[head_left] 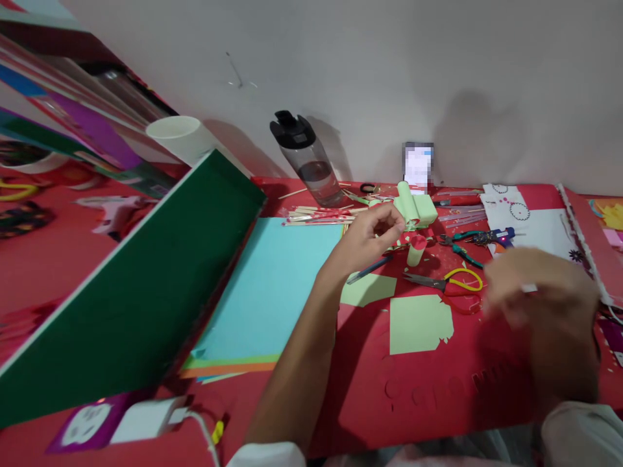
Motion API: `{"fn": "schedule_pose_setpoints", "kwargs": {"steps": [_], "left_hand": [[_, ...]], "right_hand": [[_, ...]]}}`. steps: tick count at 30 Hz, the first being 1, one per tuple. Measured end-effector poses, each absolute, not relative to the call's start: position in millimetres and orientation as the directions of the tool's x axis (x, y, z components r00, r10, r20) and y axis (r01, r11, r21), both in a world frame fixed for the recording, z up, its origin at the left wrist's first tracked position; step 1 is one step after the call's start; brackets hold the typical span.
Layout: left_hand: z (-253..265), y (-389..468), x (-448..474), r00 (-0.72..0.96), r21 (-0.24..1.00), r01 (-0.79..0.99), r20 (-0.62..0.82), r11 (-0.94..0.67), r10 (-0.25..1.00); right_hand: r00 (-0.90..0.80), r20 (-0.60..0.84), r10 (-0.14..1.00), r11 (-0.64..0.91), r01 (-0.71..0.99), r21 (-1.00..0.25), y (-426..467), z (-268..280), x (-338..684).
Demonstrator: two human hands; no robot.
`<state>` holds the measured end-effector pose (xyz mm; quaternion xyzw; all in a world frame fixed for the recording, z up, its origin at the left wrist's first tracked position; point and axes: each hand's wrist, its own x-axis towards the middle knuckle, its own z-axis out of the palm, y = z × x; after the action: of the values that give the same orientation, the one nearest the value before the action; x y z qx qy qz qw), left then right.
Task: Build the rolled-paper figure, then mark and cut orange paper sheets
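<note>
My left hand [372, 237] reaches to the middle of the table, thumb and forefinger pinched together right beside a light green rolled-paper piece [409, 204]. Anything between those fingertips is hidden. A short green paper tube [416, 250] with a red top stands just below them. Off to the right, my right hand [540, 292] is smeared by motion, with a small whitish spot showing at its fingers. Between the hands lie scissors [445, 282] with yellow and red handles. Two cut pieces of green paper lie nearby, one a notched sheet [419, 324].
Blue paper sheets [277, 285] lie left of my forearm, beside a leaning dark green board [146, 285]. A water bottle [311, 162] and a phone [418, 167] stand by the wall. Pliers [462, 250], a glue gun [109, 211] and a white charger [148, 420] are around.
</note>
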<state>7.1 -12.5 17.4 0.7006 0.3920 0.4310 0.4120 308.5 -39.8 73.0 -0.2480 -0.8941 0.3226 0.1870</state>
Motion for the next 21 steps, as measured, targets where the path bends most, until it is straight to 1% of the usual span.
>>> {"fn": "schedule_pose_setpoints", "kwargs": {"steps": [1,2,3,4,5,7,10,15,18,21], "left_hand": [[17,-13,8,0.326,0.908,0.215,0.28,-0.359,0.903],[17,-13,8,0.331,0.9,0.239,0.278,-0.366,0.902],[16,-13,8,0.337,0.89,0.265,0.275,-0.371,0.9],[15,-14,8,0.346,0.879,0.293,0.268,-0.375,0.899],[15,-14,9,0.355,0.868,0.32,0.261,-0.379,0.897],[13,-14,9,0.374,0.845,0.361,0.256,-0.394,0.892],[11,-15,10,0.396,0.81,0.405,0.264,-0.425,0.88],[8,-16,10,0.421,0.722,0.48,0.308,-0.498,0.853],[5,-16,8,0.469,0.616,0.518,0.376,-0.594,0.799],[0,-15,7,0.519,0.451,0.561,0.461,-0.694,0.719]], "right_hand": [[-0.784,0.163,0.599,0.641,0.347,-0.685,-34,69,304],[-0.698,0.169,0.696,0.563,0.383,-0.732,-27,63,298],[-0.606,0.131,0.785,0.463,0.432,-0.774,-21,55,292],[-0.544,0.089,0.834,0.387,0.463,-0.797,-17,46,285],[-0.512,0.04,0.858,0.333,0.495,-0.803,-13,37,278],[-0.495,-0.02,0.869,0.287,0.536,-0.794,-10,20,266],[-0.474,-0.02,0.88,0.283,0.559,-0.779,-12,3,252],[-0.431,-0.024,0.902,0.271,0.607,-0.747,-18,-4,238],[-0.428,0.006,0.904,0.294,0.61,-0.736,-18,-9,232],[-0.429,0.037,0.903,0.317,0.604,-0.731,-17,-15,230]]}}
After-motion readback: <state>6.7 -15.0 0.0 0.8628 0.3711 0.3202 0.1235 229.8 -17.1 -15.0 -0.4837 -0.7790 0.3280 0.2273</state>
